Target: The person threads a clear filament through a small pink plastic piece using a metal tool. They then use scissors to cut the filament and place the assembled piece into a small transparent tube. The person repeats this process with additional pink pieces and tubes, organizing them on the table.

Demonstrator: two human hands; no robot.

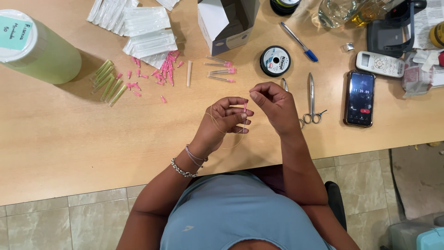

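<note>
Pale wood forms the worktop [69, 139], with beige floor tiles showing along the lower edge of the frame. Near the centre, the left hand [226, 118] is curled shut around a pink-hubbed needle [245, 111] held upright, with a loop of thin clear line [222, 134] hanging round its fingers. Just beside it to the right, the right hand [275, 104] pinches its thumb and forefinger together at the top of that needle; whether it grips the line's end is too fine to tell. A beaded bracelet [184, 170] sits on the left wrist.

Right of the hands lie steel scissor-handled forceps [312, 104], then a phone [360, 98] with a lit screen. Above the hands sits a black spool of line [275, 60], with a blue pen [299, 42] to its right and an open cardboard box [226, 23] to its upper left. More pink-hubbed needles [222, 71] lie in a row left of the spool. Further left, loose pink caps [162, 71] are scattered, with green tubes [108, 82] beside them and clear sealed packets [143, 30] above. A large green bottle [39, 48] lies at the upper left.
</note>
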